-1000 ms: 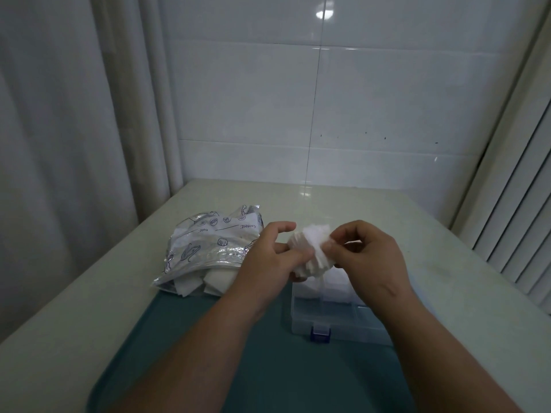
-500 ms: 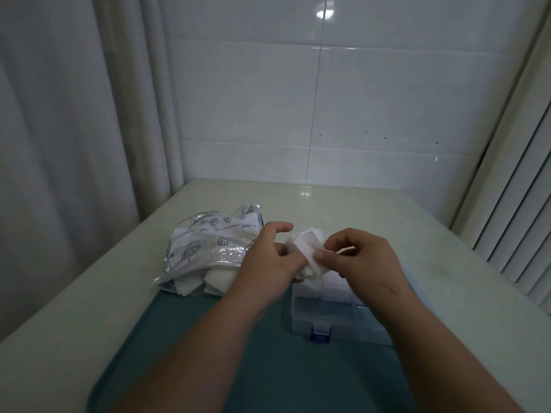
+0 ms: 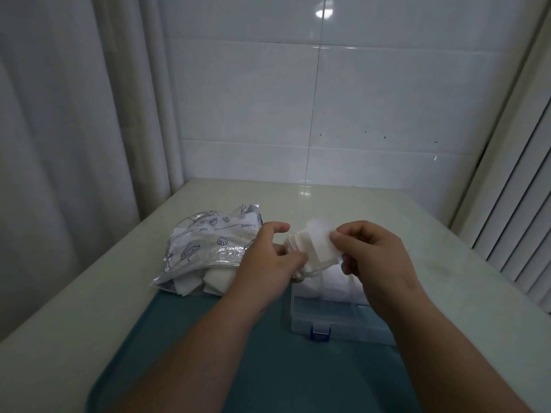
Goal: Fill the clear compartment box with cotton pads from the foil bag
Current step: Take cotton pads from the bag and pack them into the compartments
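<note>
- Two hands are held close together above the far part of the clear compartment box [image 3: 337, 321], which is set on the teal tray [image 3: 208, 359].
- A fanned stack of cotton pads [image 3: 313, 248] is gripped from the left by the left hand [image 3: 268, 263], with the thumb pressed against it.
- The top pad's edge is pinched by the right hand [image 3: 372, 254].
- The foil bag [image 3: 208, 242] is laid on the table [image 3: 447, 263] left of the box, and white pads are seen at its open mouth.
</note>
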